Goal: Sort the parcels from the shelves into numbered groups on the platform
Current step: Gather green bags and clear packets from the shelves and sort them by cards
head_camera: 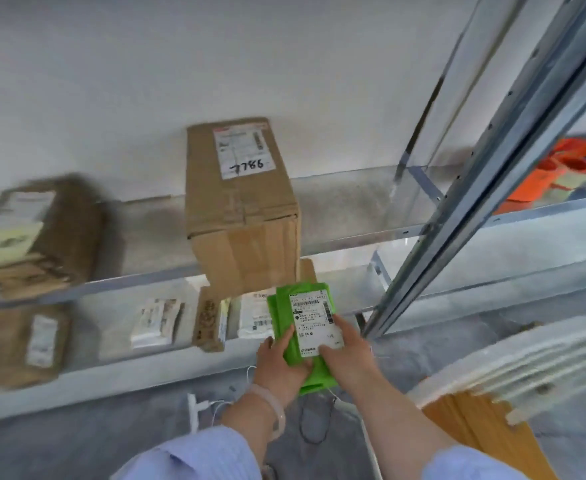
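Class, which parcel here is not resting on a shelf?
The flat green plastic mailer: the left hand and right hand grip it, while the brown cardboard boxes sit on the metal shelves.

The scene is evenly and brightly lit; a weak shadow is cast beside the tall box. The left parcel is blurred, and the shelf post is tilted by lens distortion.
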{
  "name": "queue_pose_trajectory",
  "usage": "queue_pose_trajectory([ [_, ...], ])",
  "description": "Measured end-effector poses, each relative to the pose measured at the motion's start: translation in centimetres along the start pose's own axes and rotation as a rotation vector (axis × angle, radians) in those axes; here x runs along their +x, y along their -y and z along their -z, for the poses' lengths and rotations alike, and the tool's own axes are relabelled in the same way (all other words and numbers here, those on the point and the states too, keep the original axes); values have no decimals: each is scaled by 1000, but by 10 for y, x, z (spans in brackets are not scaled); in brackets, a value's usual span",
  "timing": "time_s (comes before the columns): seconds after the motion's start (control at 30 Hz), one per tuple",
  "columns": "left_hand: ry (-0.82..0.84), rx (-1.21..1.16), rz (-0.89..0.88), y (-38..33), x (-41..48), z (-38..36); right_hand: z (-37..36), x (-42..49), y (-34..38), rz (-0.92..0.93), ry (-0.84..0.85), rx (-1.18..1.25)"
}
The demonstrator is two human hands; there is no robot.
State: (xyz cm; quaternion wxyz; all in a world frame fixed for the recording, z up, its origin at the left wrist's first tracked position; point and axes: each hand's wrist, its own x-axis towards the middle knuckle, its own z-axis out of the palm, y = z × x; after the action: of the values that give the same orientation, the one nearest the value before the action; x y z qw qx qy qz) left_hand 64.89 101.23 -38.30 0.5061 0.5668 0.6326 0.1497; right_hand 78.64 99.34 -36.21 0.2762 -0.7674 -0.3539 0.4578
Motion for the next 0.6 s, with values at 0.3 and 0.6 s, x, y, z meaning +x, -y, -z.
queue_pose_trajectory([
  [0.3,-279,-241,104,47,-151,95,-73,-114,50,307,372,-178],
  [0.6,-692,-400,99,118,-281,235,-216,-236,139,657,593,-281],
])
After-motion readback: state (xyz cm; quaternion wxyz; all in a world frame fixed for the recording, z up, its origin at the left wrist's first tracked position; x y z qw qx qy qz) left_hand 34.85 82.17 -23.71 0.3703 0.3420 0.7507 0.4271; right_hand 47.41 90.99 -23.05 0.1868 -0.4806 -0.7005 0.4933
